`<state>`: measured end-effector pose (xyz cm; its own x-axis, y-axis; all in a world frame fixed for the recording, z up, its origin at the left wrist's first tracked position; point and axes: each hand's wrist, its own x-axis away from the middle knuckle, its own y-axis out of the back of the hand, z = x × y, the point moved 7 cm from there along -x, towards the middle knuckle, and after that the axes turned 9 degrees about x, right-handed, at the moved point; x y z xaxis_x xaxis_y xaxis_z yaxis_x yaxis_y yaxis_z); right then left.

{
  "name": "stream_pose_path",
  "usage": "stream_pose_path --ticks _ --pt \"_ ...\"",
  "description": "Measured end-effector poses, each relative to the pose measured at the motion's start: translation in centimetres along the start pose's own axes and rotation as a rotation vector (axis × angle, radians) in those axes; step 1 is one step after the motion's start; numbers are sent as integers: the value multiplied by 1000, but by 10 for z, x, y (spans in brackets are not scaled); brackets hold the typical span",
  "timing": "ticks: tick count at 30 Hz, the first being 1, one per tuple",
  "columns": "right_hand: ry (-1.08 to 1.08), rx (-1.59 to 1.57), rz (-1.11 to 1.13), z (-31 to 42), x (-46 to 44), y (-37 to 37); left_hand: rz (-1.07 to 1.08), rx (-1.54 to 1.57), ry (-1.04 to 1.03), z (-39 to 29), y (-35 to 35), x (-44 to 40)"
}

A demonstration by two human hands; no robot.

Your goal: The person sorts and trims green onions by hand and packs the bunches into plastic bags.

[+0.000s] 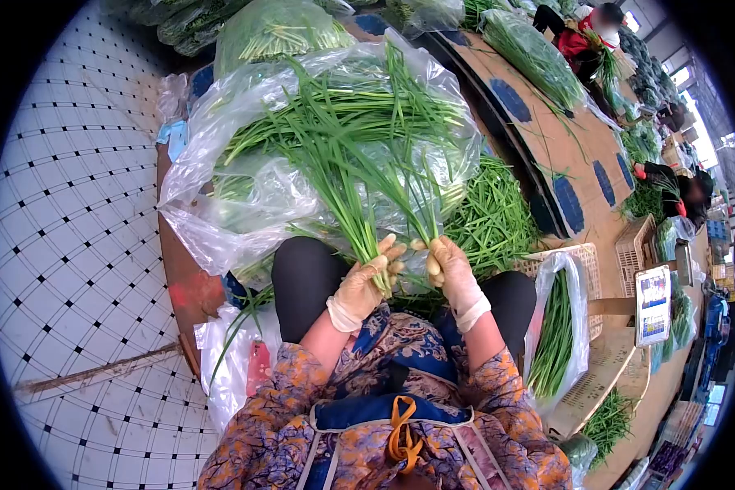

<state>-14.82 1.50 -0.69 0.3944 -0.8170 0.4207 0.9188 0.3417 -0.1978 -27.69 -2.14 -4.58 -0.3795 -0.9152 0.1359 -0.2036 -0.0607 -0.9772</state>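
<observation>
My left hand (366, 282), in a pale glove, is closed round the lower ends of a bunch of long green garlic chives (339, 184). My right hand (449, 269), gloved too, grips the ends of a smaller bunch of chives (407, 192). Both bunches point away from me, and their leaves cross over a clear plastic bag (196, 175). More chives (302, 122) lie in that opened bag. Close beyond my right hand is a heap of loose green stalks (494, 212).
A bagged bunch of greens (554, 331) stands by my right knee, near a plastic crate (584, 261). A scale display (653, 304) is further right. Another bag of greens (282, 37) sits at the back. Co-workers (584, 45) handle greens at upper right. A tiled wall (82, 204) lies left.
</observation>
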Motion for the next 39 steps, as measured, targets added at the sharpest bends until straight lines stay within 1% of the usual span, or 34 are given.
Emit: stream_pose_path --ticks 1,2,3,4,5,7,8,9,10,11,12,13,14,15,17,18,19,20,21,22,23,24,25,27,29,30,31,32,33,35,36,37,38,39 --pt "3 0 -3 -2 -1 -4 47 80 26 4 -4 -3" --pt "-43 141 -41 -9 -2 -12 108 169 60 9 -8 -2" --pt "-90 284 -78 -14 -2 -20 114 170 62 13 -8 -2" --pt "-8 556 -60 -17 -5 -28 22 198 65 16 -2 -2" --pt "299 1079 -206 -16 -6 -30 -73 224 64 16 6 -3" --pt "386 1396 -281 -2 -5 -44 -36 173 93 19 35 -11" --pt "388 1393 -274 3 -4 -47 188 246 135 20 32 -12" --pt "440 1390 -355 15 -1 -46 414 316 179 19 22 -7" --pt "492 1384 -439 27 2 -45 252 374 178 16 4 -1" --pt "477 1299 -466 34 3 -42 252 370 179 19 2 2" --pt "433 1247 -422 40 1 -45 153 -81 74 19 8 2" --pt "390 1195 -378 44 -2 -48 47 -80 47 19 11 0" --pt "341 1261 -288 38 -12 -53 -59 -79 20 19 14 -1" --pt "292 1324 -199 31 -21 -58 -55 -83 20 20 17 0" --pt "345 1265 -214 27 -23 -58 -61 -81 -30 20 28 1" --pt "298 964 -218 22 -26 -53 -72 -78 -45 13 9 2" --pt "245 666 -214 14 -28 -47 -72 -76 -51 8 12 0" --pt "95 468 -197 1 -26 -39 27 72 9 8 11 0" --pt "91 471 -193 3 -19 -40 126 220 71 9 4 2" --pt "133 479 -146 5 -12 -42 68 246 42 8 2 4" --pt "177 486 -101 8 -5 -43 69 247 43 12 4 2" --pt "284 631 -15 16 4 -46 -98 126 -2 15 22 -2" --pt "285 633 -16 23 12 -43 -264 3 -47 13 28 -1" --pt "395 347 -128 45 30 -26 -306 -21 -43 9 28 1" --pt "446 -4 -329 50 25 27 -330 -268 1 7 39 2" --pt "392 96 -475 69 33 27 -329 -269 2 9 40 1" --pt "335 272 -599 54 20 43 -442 -463 -47 7 44 2" --pt "210 333 -486 29 4 44 -549 -659 -97 4 48 2" --pt "83 391 -373 13 -7 33 -542 -661 -92 10 52 -2" --pt "169 872 -272 11 -2 -29 -547 -1125 -317 5 49 -4" --pt "200 919 -241 -4 -14 -39 -570 -1225 -409 8 44 4" --pt "233 964 -208 -21 -28 -42 -569 -1228 -410 5 42 8" --pt "223 822 -112 -30 -34 -41 -493 -930 -233 8 46 10" --pt "227 817 -107 -30 -34 -38 -416 -631 -63 15 42 13"
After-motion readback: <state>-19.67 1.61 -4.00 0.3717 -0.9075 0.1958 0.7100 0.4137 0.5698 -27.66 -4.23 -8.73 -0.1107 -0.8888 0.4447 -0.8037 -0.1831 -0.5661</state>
